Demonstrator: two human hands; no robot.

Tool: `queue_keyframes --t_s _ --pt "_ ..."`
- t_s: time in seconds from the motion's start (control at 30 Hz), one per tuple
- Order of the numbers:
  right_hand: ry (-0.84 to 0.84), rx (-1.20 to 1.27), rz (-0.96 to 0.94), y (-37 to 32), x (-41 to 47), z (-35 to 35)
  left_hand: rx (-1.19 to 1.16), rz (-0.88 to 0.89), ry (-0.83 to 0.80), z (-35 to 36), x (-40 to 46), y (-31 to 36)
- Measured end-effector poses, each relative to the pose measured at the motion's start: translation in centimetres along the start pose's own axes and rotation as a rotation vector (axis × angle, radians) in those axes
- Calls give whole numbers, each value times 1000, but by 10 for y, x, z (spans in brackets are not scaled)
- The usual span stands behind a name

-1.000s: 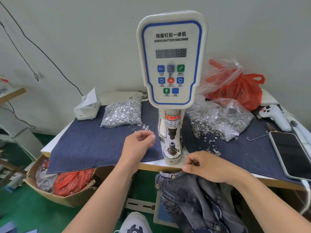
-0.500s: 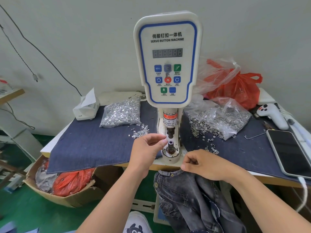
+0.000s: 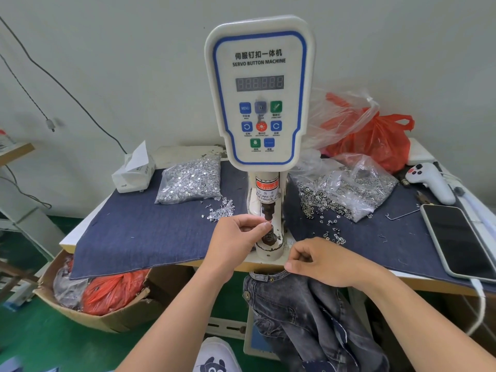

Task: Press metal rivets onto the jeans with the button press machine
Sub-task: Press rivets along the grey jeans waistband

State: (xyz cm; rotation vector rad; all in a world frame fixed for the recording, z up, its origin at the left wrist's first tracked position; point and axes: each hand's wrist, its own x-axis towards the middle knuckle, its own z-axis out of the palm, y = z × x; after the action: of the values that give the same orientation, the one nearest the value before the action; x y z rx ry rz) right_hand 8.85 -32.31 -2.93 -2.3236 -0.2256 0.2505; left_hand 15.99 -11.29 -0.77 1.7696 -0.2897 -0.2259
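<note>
**Left fingers at the die, jeans hanging below**

Your left hand has its fingertips pinched narrow right at the spring-loaded lower die; whatever they hold is too small to see. Your right hand pinches the waistband of the dark grey denim jeans, which hang below the table edge. The white, blue-trimmed press reads "SERVO BUTTON MACHINE"; its red collar label says "WARNING", with "CARE OF FINGER" beneath. A clear bag of silver rivets lies on the navy cloth.

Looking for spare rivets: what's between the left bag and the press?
In the head view, loose rivets lie on denim cloth between them.
</note>
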Motion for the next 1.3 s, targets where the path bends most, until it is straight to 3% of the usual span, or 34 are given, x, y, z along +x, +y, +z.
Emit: queue_keyframes --t_s 0.5,0.6,0.7,0.77,0.87,1.0,1.13,1.3 --pt "-19 -7 21 5 1 0 165 89 -32 -7 -2 8" --pt "-28 1 32 3 -1 0 168 90 55 -8 -7 5" --pt "-58 33 34 0 -3 -3 234 215 152 -11 -31 -6" --pt "-72 72 28 -4 -5 -7 278 329 -23 -11 -51 -16" --pt "-68 189 -2 -11 -11 -11 392 344 -321 -6 -65 -28" --pt "-39 172 -59 -24 -18 -9 479 375 -370 -4 -61 -28" --pt "-91 139 -71 -32 -23 -12 364 321 -361 -14 -53 -22" --pt "-192 64 -100 -35 -29 -24 210 173 -573 -18 -52 -19"
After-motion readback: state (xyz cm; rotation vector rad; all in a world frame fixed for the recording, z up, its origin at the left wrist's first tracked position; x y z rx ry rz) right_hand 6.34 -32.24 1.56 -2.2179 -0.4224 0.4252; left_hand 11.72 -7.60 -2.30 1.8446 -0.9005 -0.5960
